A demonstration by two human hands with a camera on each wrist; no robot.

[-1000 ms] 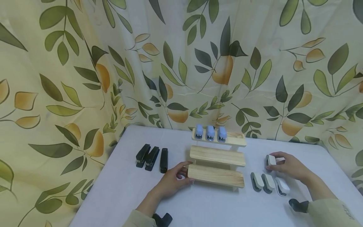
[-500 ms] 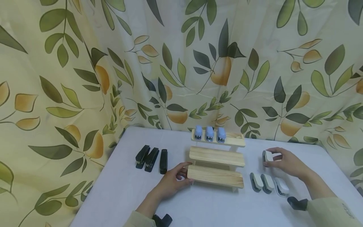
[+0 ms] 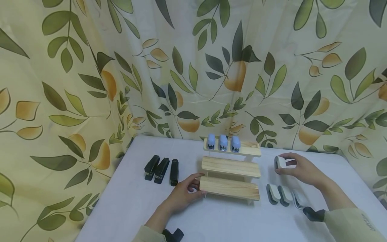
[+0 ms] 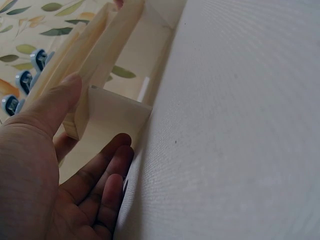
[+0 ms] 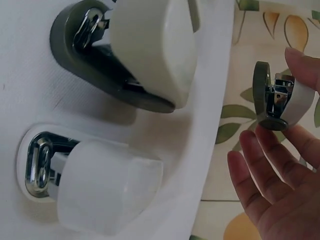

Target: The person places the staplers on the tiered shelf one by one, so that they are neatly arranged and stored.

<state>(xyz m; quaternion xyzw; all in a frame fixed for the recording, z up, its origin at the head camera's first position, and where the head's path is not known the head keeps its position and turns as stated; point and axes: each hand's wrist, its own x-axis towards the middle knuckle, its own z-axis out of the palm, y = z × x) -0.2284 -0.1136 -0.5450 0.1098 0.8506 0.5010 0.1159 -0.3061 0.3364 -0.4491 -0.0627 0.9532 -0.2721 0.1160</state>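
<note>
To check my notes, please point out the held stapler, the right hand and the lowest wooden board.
Held stapler (image 5: pixel 281 95), right wrist view: on its metal middle part.
Right hand (image 3: pixel 303 168), head view: on its back.
Lowest wooden board (image 3: pixel 229 188), head view: on its upper face.
</note>
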